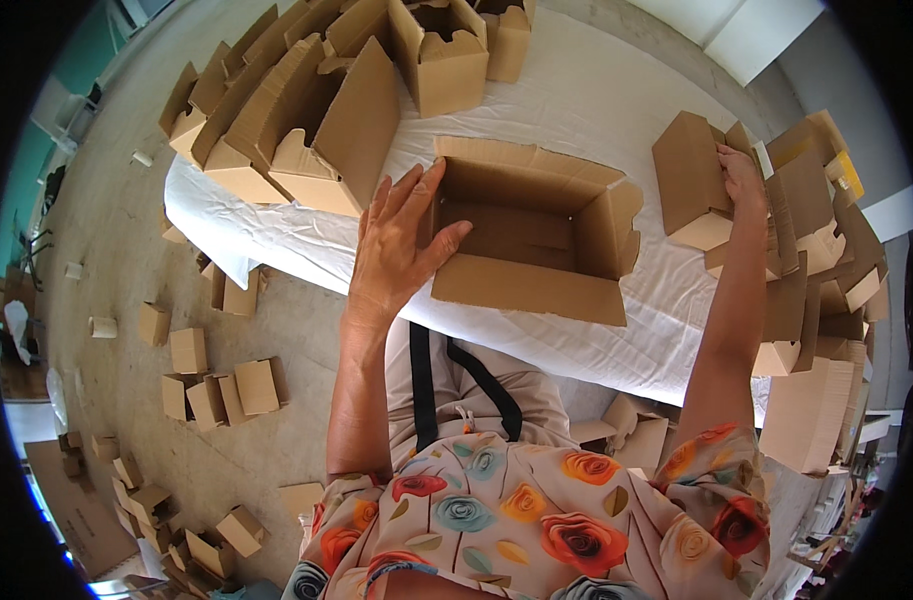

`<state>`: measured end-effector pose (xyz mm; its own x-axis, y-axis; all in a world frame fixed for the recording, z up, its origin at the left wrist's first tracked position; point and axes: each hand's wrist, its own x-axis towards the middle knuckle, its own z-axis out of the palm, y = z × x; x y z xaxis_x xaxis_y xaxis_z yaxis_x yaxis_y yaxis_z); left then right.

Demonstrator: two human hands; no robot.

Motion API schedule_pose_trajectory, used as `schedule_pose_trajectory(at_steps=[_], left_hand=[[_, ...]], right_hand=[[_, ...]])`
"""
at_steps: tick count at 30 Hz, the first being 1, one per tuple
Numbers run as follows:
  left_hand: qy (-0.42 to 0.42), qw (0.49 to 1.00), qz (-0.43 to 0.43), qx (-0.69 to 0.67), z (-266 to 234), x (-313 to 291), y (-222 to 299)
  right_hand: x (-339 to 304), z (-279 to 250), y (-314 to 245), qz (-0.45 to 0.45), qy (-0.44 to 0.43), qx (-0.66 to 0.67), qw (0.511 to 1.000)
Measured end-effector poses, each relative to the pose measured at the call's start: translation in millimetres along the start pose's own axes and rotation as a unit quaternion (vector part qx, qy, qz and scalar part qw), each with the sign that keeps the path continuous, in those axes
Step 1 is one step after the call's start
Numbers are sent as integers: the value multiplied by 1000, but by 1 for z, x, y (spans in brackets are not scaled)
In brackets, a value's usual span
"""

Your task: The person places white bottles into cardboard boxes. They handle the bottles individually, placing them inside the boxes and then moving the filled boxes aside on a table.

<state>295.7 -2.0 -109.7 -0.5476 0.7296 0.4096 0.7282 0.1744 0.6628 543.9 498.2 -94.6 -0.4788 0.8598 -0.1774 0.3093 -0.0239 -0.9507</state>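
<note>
An open cardboard box lies on the white-covered table in front of me, its hollow inside facing up. My left hand rests at its left end, fingers stretched along the edge and thumb over the rim. Out to the right, my right hand reaches to another cardboard box standing at the edge of a cluster. Its fingers are bent over that box's upper edge, gripping it; the fingertips are partly hidden inside.
Several open boxes stand in a row at the table's far left. More boxes crowd the right side. Small boxes lie scattered on the concrete floor at the left, and others sit below the table's near edge.
</note>
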Motion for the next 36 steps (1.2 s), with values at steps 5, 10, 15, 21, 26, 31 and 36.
schedule_pose_trajectory(at_steps=[5,10,15,21,26,31,36], left_hand=[[8,1000,-4,-17,1,2,1],[25,999,-3,-42,0,2,3],[25,998,7,-59,3,6,4],[35,998,4,-58,2,4,4],[32,997,12,-70,6,5,4],[34,997,11,-70,2,5,2],[22,995,-10,-100,6,4,7]], right_hand=[[-7,16,-8,64,-57,-277,957],[-2,27,15,37,-99,-303,947],[72,-33,85,-112,-194,-190,956],[30,45,28,-150,-128,-432,880],[-14,53,-31,-136,-61,-272,951],[-34,44,-83,-50,-110,-205,971],[-118,41,-126,-273,196,-293,895]])
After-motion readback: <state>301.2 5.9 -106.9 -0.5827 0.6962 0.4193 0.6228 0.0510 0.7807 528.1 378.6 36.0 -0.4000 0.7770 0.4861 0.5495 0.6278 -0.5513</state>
